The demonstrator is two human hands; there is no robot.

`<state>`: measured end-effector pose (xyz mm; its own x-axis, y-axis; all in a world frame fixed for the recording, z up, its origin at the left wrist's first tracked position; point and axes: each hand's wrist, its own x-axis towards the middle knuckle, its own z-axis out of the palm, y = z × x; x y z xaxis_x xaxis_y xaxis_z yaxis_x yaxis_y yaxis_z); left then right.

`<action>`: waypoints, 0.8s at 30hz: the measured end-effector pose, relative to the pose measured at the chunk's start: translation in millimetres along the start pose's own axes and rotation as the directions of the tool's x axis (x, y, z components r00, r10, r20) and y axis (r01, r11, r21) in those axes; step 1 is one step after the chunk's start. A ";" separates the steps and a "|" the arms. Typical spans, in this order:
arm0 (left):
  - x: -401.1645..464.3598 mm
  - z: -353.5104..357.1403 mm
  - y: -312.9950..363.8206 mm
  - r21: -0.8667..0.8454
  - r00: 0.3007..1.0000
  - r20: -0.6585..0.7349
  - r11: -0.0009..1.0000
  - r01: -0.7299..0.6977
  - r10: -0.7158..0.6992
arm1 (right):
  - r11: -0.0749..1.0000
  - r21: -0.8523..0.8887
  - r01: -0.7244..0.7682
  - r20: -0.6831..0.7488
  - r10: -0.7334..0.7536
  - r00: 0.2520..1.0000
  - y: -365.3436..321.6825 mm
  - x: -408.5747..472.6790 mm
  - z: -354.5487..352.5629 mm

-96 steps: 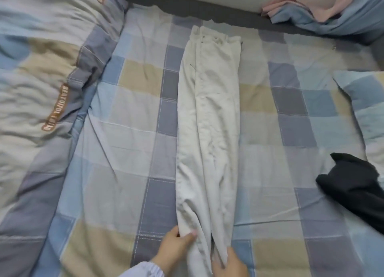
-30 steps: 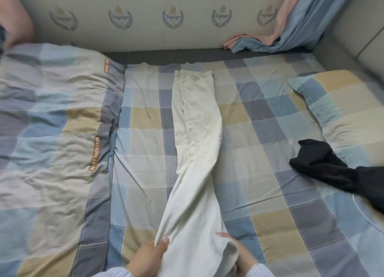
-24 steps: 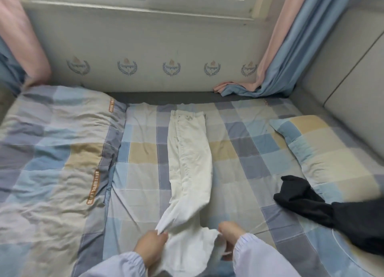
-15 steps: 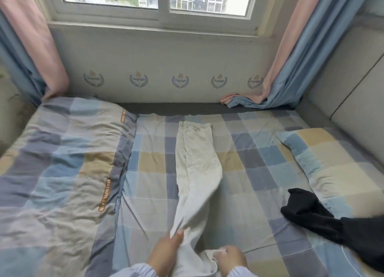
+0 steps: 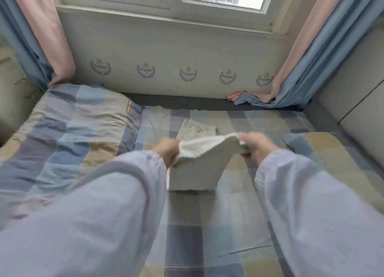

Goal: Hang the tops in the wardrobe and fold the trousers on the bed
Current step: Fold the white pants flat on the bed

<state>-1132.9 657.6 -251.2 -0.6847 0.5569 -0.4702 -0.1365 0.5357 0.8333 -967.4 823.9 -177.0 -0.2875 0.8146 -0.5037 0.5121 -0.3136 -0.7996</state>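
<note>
Both arms reach forward in pale blue sleeves over the bed [image 5: 185,241], which carries a checked sheet. The left hand [image 5: 167,152] and right hand [image 5: 254,146] each grip the leg ends of the white trousers [image 5: 194,172], lifted and doubled towards the waistband, which lies flat beyond. A checked pillow [image 5: 324,143] lies right; a folded duvet [image 5: 68,129] lies left. Curtains [image 5: 311,68] hang by the window.

A bed [image 5: 182,245] covered by a checked sheet in blue, grey and tan carries the white trousers [image 5: 197,131], whose waistband lies flat at its far middle. A matching checked duvet [image 5: 68,135] lies bunched along its left side, and a checked pillow [image 5: 324,145] sits at the right.
</note>
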 end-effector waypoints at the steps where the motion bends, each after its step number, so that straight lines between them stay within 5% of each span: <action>1: 0.2 6.7 44.7 -0.090 0.995 -0.021 0.991 -0.100 0.098 | 0.985 0.039 0.170 -0.008 -0.170 0.985 -33.7 -4.2 5.1; 2: -4.8 -7.7 103.2 -0.254 0.957 -0.162 0.927 -0.277 0.242 | 0.909 0.025 0.416 -0.167 -0.406 0.898 -60.2 -14.7 -4.5; 3: -12.2 -25.7 141.7 -0.233 0.855 -0.316 0.840 -0.490 0.412 | 0.798 0.025 0.601 -0.296 -0.569 0.767 -81.6 -32.1 -14.3; 5: -40.0 -34.6 153.7 0.029 0.562 -0.500 0.661 -0.750 0.659 | 0.532 -0.122 0.838 -0.421 -0.792 0.442 -71.8 -62.9 -18.7; 6: -43.1 -30.4 127.5 0.139 0.468 -0.534 0.618 -0.774 0.705 | 0.477 -0.187 0.859 -0.411 -0.832 0.372 -35.1 -67.5 -9.7; 7: -39.3 -19.9 90.1 0.159 0.475 -0.535 0.635 -0.756 0.699 | 0.539 -0.211 0.815 -0.409 -0.806 0.428 11.9 -62.5 1.3; 10: -17.4 32.4 -68.0 0.046 0.876 -0.309 0.926 -0.375 0.370 | 0.911 -0.193 0.364 -0.265 -0.406 0.875 175.4 -23.3 43.4; 12: -3.6 67.5 -188.0 0.107 0.989 -0.142 0.994 -0.009 0.024 | 0.929 -0.363 0.076 -0.067 -0.107 0.992 278.9 -1.4 62.0; 14: 0.9 90.9 -291.8 0.183 0.971 -0.084 0.954 0.237 -0.225 | 0.822 -0.563 -0.082 0.082 0.155 0.985 369.0 9.8 73.4; 18: -18.3 123.5 -414.7 0.383 0.878 0.060 0.823 0.418 -0.474 | 0.620 -0.736 -0.273 0.103 0.501 0.859 475.5 7.9 80.6; 21: -35.2 135.9 -442.6 0.351 0.865 0.034 0.816 0.459 -0.501 | 0.588 -0.764 -0.264 0.104 0.517 0.849 507.4 4.2 75.6; 24: -48.7 142.7 -434.3 0.337 0.889 -0.052 0.830 0.444 -0.454 | 0.685 -0.695 -0.218 0.150 0.435 0.888 513.1 0.9 68.7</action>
<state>-938.1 488.4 -631.7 -0.5845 0.2188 -0.7814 -0.1756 0.9060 0.3850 -760.5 630.2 -610.2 -0.1537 0.5140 -0.8439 0.9762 -0.0534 -0.2103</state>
